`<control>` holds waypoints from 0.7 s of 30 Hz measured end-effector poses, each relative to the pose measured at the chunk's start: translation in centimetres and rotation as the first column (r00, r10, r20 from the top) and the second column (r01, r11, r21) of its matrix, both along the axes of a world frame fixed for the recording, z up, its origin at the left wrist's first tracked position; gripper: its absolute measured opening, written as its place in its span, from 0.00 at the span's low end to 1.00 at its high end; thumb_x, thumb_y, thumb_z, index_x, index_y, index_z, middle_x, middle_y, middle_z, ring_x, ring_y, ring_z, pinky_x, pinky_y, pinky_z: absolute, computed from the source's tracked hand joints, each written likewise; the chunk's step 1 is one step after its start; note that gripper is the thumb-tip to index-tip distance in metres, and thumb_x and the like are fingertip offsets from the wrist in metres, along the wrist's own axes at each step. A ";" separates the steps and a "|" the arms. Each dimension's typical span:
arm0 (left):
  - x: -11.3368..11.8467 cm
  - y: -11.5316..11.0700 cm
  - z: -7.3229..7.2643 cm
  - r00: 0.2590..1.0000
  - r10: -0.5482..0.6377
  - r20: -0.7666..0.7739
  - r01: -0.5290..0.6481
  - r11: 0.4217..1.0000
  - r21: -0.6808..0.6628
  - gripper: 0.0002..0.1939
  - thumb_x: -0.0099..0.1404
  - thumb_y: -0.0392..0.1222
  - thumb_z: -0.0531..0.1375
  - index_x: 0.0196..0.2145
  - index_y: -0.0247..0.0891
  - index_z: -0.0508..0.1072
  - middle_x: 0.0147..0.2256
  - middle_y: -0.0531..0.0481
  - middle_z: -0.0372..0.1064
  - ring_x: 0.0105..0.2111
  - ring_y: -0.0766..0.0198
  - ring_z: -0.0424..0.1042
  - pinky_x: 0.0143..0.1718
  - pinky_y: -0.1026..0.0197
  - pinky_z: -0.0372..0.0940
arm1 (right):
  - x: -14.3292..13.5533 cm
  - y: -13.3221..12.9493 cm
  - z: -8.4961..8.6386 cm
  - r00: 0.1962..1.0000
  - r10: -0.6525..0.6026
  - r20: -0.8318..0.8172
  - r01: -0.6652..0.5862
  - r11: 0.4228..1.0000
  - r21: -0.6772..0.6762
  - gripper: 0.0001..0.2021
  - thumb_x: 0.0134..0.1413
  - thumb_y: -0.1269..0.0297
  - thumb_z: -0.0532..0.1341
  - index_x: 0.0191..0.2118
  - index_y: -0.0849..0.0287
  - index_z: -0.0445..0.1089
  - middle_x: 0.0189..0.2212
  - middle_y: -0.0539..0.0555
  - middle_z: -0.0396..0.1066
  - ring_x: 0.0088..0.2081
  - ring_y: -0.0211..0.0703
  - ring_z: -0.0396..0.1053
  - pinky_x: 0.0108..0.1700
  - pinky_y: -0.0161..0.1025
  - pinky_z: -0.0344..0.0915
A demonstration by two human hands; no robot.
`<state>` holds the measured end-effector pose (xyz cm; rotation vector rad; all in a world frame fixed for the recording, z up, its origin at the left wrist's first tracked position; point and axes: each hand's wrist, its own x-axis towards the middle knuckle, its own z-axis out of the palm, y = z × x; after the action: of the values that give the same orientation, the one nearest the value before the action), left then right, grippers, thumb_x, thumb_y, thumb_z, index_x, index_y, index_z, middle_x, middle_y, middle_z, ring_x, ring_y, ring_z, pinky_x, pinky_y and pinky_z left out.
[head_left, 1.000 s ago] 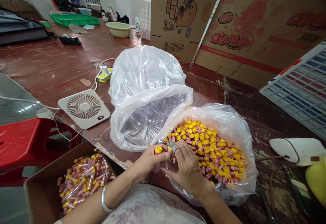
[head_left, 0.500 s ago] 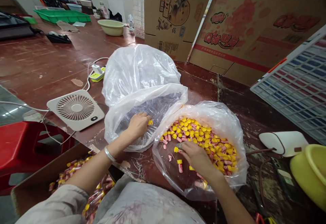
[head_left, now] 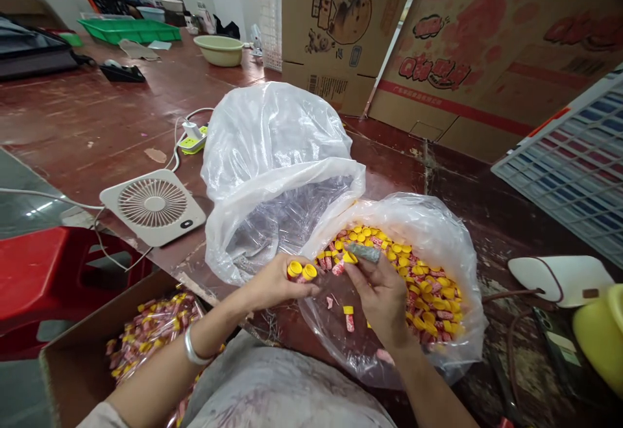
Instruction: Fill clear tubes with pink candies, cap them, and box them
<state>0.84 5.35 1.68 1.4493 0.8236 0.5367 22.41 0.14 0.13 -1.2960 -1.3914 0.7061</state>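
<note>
My left hand (head_left: 280, 282) is closed around two small yellow-topped tubes (head_left: 302, 272), their yellow ends facing up. Between the fingers of my right hand (head_left: 384, 295) is one more small yellow-topped tube (head_left: 344, 262) with a red-and-white body. A grey wrap (head_left: 364, 252) covers one finger of that hand. Beneath and beside it, an open clear bag (head_left: 470, 324) holds many such tubes; a single tube (head_left: 349, 319) lies apart near its front. Behind my left hand, a second clear bag (head_left: 277, 129) gapes open, with clear, thin plastic pieces (head_left: 287, 217) inside.
A white fan (head_left: 153, 207) and a power strip (head_left: 193, 139) stand at the left. Below is a cardboard box (head_left: 73, 363) of wrapped tubes, beside a red stool (head_left: 39, 265). Cartons (head_left: 331, 32), a white crate (head_left: 574, 155) and a phone (head_left: 555, 343) lie around the right.
My left hand has come out of the clear bag towards me and now shows two yellow-topped tubes. My right hand has lifted a tube off the pile, and the hands are closer together.
</note>
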 end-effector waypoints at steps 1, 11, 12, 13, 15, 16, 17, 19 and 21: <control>0.4 -0.5 0.1 0.999 0.005 0.041 -0.003 0.999 -0.045 0.13 0.55 0.46 0.68 0.24 0.34 0.72 0.20 0.59 0.55 0.22 0.72 0.52 0.23 0.67 0.50 | -0.4 0.0 0.4 0.999 0.038 0.025 -0.038 0.999 0.003 0.10 0.63 0.58 0.62 0.46 0.56 0.69 0.41 0.56 0.79 0.42 0.47 0.79 0.47 0.44 0.77; 1.7 -2.7 -1.4 0.885 0.295 0.362 -0.063 0.844 -0.533 0.17 0.47 0.45 0.74 0.31 0.32 0.78 0.27 0.51 0.73 0.28 0.65 0.70 0.34 0.64 0.66 | -1.2 -1.5 0.4 0.722 0.065 0.689 -0.293 0.930 0.219 0.30 0.53 0.50 0.68 0.57 0.61 0.62 0.52 0.66 0.70 0.58 0.61 0.66 0.59 0.60 0.67; 2.0 -3.0 -1.6 0.874 0.320 0.367 -0.066 0.825 -0.562 0.17 0.47 0.45 0.75 0.32 0.32 0.79 0.27 0.50 0.73 0.28 0.65 0.71 0.35 0.63 0.66 | -1.5 -1.5 0.2 0.712 0.046 0.701 -0.285 0.931 0.229 0.29 0.53 0.50 0.68 0.55 0.60 0.62 0.50 0.65 0.70 0.57 0.61 0.67 0.58 0.61 0.67; 2.2 -3.2 -1.8 0.867 0.335 0.368 -0.067 0.811 -0.582 0.18 0.47 0.44 0.75 0.33 0.31 0.79 0.28 0.49 0.74 0.29 0.64 0.71 0.36 0.63 0.67 | -1.8 -1.6 0.0 0.703 0.030 0.710 -0.282 0.929 0.241 0.28 0.53 0.50 0.67 0.54 0.60 0.63 0.48 0.65 0.71 0.55 0.61 0.69 0.56 0.61 0.69; 2.5 -3.7 -2.2 0.861 0.348 0.371 -0.062 0.797 -0.601 0.19 0.46 0.43 0.75 0.36 0.31 0.80 0.30 0.48 0.75 0.31 0.64 0.72 0.39 0.63 0.67 | -2.6 -1.6 0.0 0.691 0.011 0.722 -0.298 0.915 0.272 0.27 0.52 0.48 0.67 0.51 0.61 0.64 0.44 0.65 0.72 0.50 0.61 0.71 0.53 0.61 0.71; 2.4 -3.9 -2.4 0.861 0.350 0.369 -0.063 0.794 -0.605 0.20 0.46 0.44 0.75 0.36 0.32 0.80 0.30 0.48 0.75 0.31 0.64 0.72 0.39 0.64 0.67 | -2.9 -1.6 0.2 0.687 0.021 0.726 -0.320 0.906 0.277 0.27 0.52 0.47 0.67 0.50 0.62 0.64 0.43 0.65 0.72 0.49 0.61 0.72 0.52 0.60 0.71; 2.0 -4.1 -2.5 0.865 0.347 0.362 -0.069 0.797 -0.600 0.19 0.46 0.45 0.74 0.35 0.32 0.80 0.30 0.48 0.74 0.31 0.65 0.71 0.38 0.65 0.66 | -3.1 -1.6 0.6 0.684 0.054 0.728 -0.353 0.897 0.265 0.27 0.52 0.46 0.67 0.49 0.62 0.65 0.43 0.65 0.72 0.49 0.61 0.72 0.52 0.60 0.71; -0.2 -4.4 -2.5 0.903 0.290 0.315 -0.084 0.841 -0.534 0.18 0.47 0.47 0.74 0.32 0.33 0.78 0.27 0.50 0.72 0.28 0.67 0.68 0.32 0.67 0.64 | -2.8 -1.7 1.4 0.655 0.186 0.733 -0.447 0.877 0.177 0.31 0.50 0.44 0.68 0.51 0.62 0.64 0.47 0.66 0.72 0.53 0.61 0.70 0.57 0.60 0.68; -4.5 -4.7 -2.6 0.970 0.162 0.183 -0.080 0.918 -0.389 0.17 0.47 0.46 0.73 0.30 0.33 0.77 0.25 0.52 0.71 0.25 0.69 0.65 0.28 0.69 0.61 | -1.1 -1.7 2.0 0.615 0.282 0.736 -0.461 0.886 0.046 0.36 0.48 0.42 0.68 0.56 0.61 0.62 0.53 0.66 0.69 0.58 0.61 0.67 0.59 0.59 0.66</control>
<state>-3.69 0.61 -0.93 0.9704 0.7988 0.5792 21.30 -1.60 2.14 -1.1311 -2.3732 0.2634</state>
